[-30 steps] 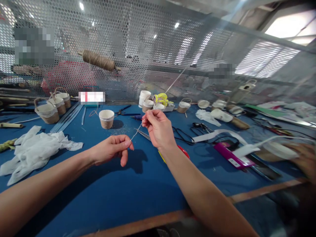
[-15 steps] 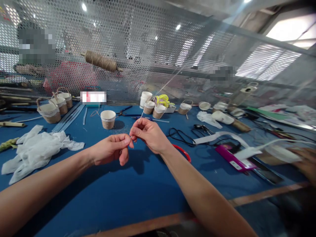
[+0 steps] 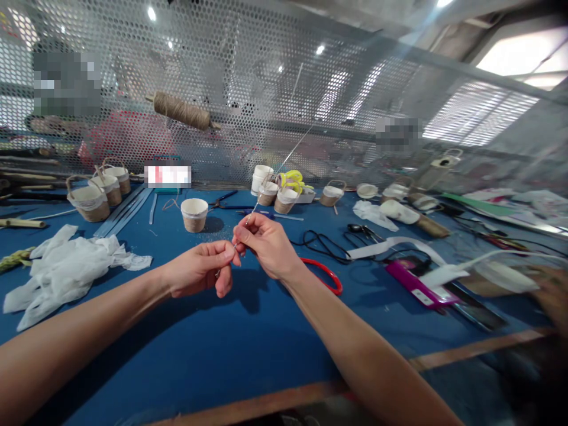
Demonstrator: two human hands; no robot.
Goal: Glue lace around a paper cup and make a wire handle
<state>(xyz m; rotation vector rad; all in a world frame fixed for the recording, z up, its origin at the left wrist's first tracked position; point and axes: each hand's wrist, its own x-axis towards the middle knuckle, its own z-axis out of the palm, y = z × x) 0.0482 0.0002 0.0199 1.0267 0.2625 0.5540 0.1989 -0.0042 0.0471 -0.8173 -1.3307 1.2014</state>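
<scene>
My left hand and my right hand meet above the blue table, fingertips nearly touching. Both pinch a thin pale string that runs up and back toward the perforated metal screen. The left hand's fingers are curled with thumb and forefinger pressed on the string's end. My right hand pinches it just above. A spool of brown twine hangs on the screen at upper left.
A small white-lined cup stands behind my hands. Little twine baskets sit at the left, white cloth at near left. Scissors, red-handled scissors, white ribbon and a magenta box lie right. Another person's hand shows at far right.
My right hand has come down and left along the string until it meets the left hand's fingertips. The left hand has stayed in place.
</scene>
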